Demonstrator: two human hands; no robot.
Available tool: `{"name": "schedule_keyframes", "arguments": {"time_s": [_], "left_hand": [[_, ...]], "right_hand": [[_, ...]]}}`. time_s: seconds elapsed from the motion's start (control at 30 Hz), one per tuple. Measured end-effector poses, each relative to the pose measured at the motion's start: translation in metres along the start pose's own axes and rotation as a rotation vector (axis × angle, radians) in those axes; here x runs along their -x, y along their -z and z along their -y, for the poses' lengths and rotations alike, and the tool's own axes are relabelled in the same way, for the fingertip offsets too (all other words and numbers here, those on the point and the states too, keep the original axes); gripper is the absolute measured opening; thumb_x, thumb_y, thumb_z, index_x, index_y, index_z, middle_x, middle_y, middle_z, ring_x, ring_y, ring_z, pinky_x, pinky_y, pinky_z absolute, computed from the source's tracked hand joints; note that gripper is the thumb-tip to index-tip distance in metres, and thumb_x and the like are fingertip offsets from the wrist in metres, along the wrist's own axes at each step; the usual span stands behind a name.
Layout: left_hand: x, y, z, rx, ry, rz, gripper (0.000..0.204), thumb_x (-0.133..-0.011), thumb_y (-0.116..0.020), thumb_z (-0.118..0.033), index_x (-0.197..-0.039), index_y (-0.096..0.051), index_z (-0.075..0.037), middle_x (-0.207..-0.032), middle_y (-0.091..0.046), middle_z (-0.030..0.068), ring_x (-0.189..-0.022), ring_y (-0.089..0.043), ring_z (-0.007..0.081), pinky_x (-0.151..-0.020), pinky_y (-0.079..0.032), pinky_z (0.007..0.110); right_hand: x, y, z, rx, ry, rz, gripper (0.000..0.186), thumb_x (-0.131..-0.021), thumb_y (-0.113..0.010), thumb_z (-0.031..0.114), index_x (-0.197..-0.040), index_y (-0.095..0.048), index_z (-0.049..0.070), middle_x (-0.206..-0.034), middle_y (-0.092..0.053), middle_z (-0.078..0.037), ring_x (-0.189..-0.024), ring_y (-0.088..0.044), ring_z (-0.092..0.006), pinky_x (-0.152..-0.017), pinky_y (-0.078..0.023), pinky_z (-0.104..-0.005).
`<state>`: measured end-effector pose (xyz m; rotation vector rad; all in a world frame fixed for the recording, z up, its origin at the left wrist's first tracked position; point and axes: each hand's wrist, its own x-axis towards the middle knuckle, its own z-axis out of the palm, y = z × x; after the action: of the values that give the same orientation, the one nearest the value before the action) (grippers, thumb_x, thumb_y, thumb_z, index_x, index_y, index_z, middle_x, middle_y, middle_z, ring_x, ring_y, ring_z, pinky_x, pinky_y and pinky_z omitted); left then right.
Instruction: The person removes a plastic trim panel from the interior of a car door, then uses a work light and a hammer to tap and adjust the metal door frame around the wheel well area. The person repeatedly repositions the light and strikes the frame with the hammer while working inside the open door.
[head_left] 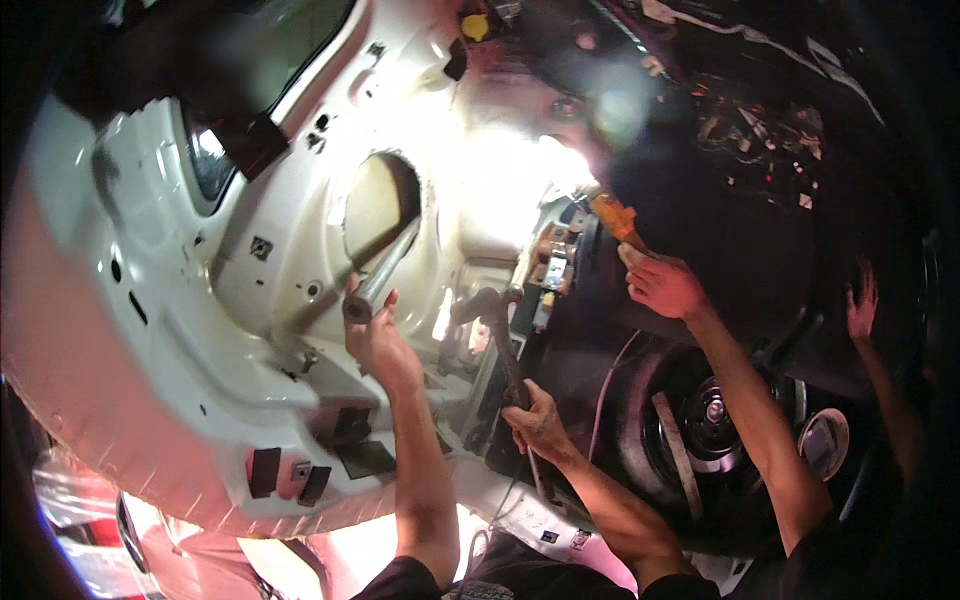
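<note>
My left hand (385, 345) grips a grey metal bar (388, 268) with a round end near my fingers. The bar slants up toward the round opening (378, 205) in a white car body panel (270, 340). In my right hand (540, 425) is a hammer (508, 352), held by its handle with the head up. The hammer head stands to the right of my left hand, apart from the bar's near end. Glare hides the body area beyond the bar.
From the right, another person's hand (665, 283) holds a lit work lamp (613, 216) with an orange body. A further hand (862, 303) rests against the dark interior. Below lies a black wheel (712, 410), with a thin cable (610, 385) beside it. Dark pads (366, 459) sit on the panel.
</note>
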<state>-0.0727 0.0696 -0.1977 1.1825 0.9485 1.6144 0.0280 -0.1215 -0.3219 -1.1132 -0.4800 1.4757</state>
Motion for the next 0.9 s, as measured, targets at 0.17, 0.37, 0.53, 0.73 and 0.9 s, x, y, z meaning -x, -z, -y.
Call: {"name": "schedule_keyframes", "arguments": {"time_s": [0.17, 0.37, 0.53, 0.73, 0.9], "left_hand": [[0.015, 0.002, -0.007, 0.128, -0.036, 0.054, 0.060, -0.100, -0.056, -0.017, -0.155, -0.036, -0.004, -0.158, -0.039, 0.0133, -0.144, -0.038, 0.0392, -0.111, -0.044, 0.056], [0.016, 0.002, -0.029, 0.007, 0.048, -0.028, 0.052, -0.105, -0.056, -0.032, -0.145, -0.045, -0.001, -0.133, -0.055, 0.0125, -0.127, -0.052, 0.0328, -0.101, -0.050, 0.052], [0.010, -0.005, -0.043, -0.320, 0.000, -0.068, 0.054, -0.104, -0.059, -0.032, -0.144, -0.047, 0.003, -0.128, -0.059, 0.0125, -0.115, -0.059, 0.0218, -0.091, -0.054, 0.040], [0.017, -0.002, -0.042, -0.495, -0.151, -0.093, 0.053, -0.102, -0.061, -0.024, -0.148, -0.045, -0.002, -0.134, -0.053, 0.0159, -0.115, -0.058, 0.0259, -0.091, -0.055, 0.038], [0.017, 0.020, -0.024, -0.448, -0.033, -0.133, 0.048, -0.096, -0.063, -0.007, -0.143, -0.051, -0.002, -0.132, -0.051, 0.0159, -0.112, -0.058, 0.0253, -0.084, -0.061, 0.035]], "right_hand": [[0.010, 0.016, 0.002, 0.016, 0.052, -0.079, 0.017, -0.088, -0.058, 0.004, -0.103, -0.051, 0.002, -0.063, -0.050, 0.000, -0.039, -0.050, -0.0110, -0.033, -0.040, -0.0296], [0.024, 0.037, -0.009, 0.164, -0.007, -0.098, 0.020, -0.086, -0.057, 0.005, -0.106, -0.053, -0.001, -0.060, -0.050, -0.002, -0.038, -0.050, -0.0122, -0.034, -0.040, -0.0314], [0.046, 0.035, -0.023, 0.279, -0.006, -0.111, 0.020, -0.083, -0.059, 0.009, -0.100, -0.055, 0.000, -0.055, -0.053, -0.007, -0.039, -0.053, -0.0144, -0.035, -0.039, -0.0359], [0.057, 0.050, -0.028, 0.394, 0.174, -0.118, 0.023, -0.087, -0.062, 0.008, -0.108, -0.057, 0.001, -0.064, -0.055, -0.008, -0.046, -0.054, -0.0155, -0.041, -0.038, -0.0349], [0.093, 0.065, -0.032, 0.517, 0.049, -0.177, 0.031, -0.084, -0.064, 0.014, -0.111, -0.061, 0.000, -0.076, -0.064, -0.020, -0.066, -0.066, -0.0316, -0.060, -0.048, -0.0451]]}}
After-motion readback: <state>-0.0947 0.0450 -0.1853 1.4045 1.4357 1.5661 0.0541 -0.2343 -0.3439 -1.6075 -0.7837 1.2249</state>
